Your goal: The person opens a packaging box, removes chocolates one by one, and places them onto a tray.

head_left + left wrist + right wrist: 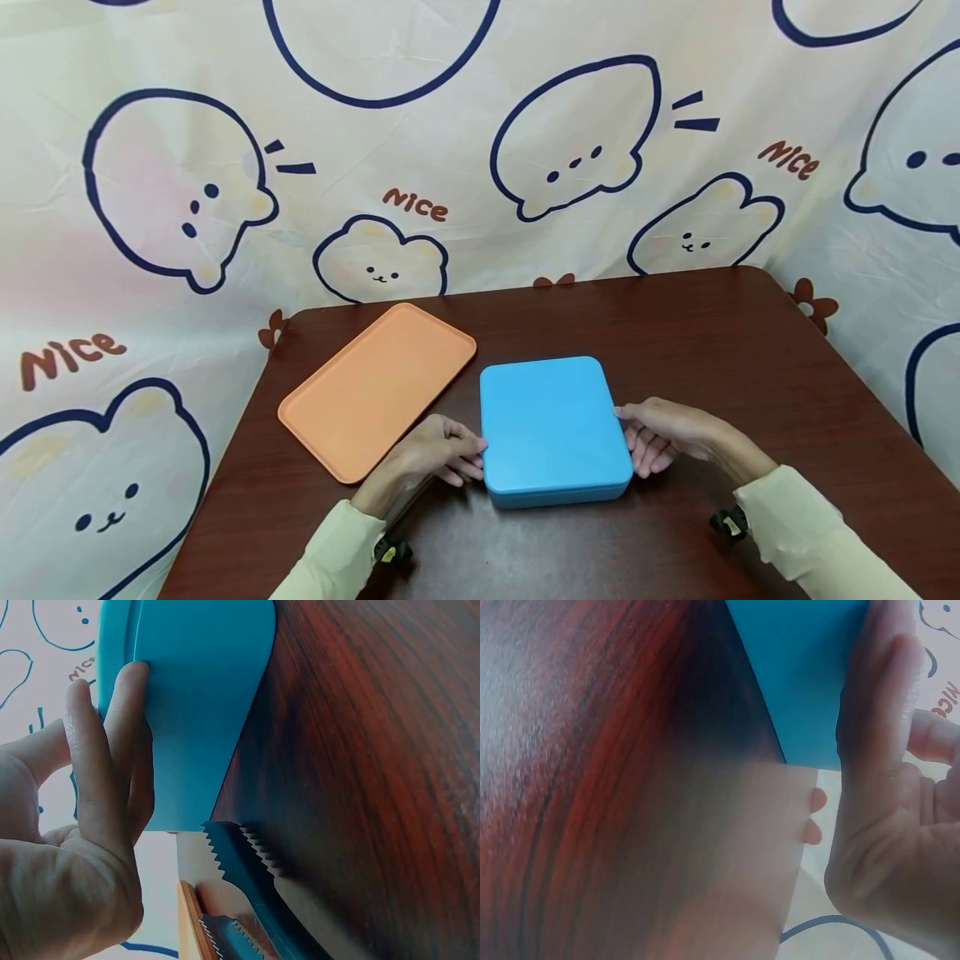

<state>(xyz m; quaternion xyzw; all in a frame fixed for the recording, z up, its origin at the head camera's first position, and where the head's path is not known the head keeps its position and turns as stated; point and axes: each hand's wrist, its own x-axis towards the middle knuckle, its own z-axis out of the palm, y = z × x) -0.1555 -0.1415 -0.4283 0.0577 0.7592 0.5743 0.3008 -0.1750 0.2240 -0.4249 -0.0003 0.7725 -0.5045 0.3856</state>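
A light blue box (555,429) with a closed lid and rounded corners rests on the table. At its left side is my left hand (435,454), thumb tip touching the lid's edge. The left wrist view shows these fingers (124,712) fairly straight against the box's side (202,727). My right hand (667,429) touches the opposite side with its thumb, the other fingers lying loosely bent below. In the right wrist view this hand (877,772) partly covers the box (795,675). Neither hand visibly wraps round the box.
An orange rectangular tray (378,392) lies slantwise at the left on the dark wooden table (675,325). Dark blue pieces with toothed edges (259,889) show close to the left wrist camera; their kind is unclear. A printed cloth (465,158) hangs behind the table.
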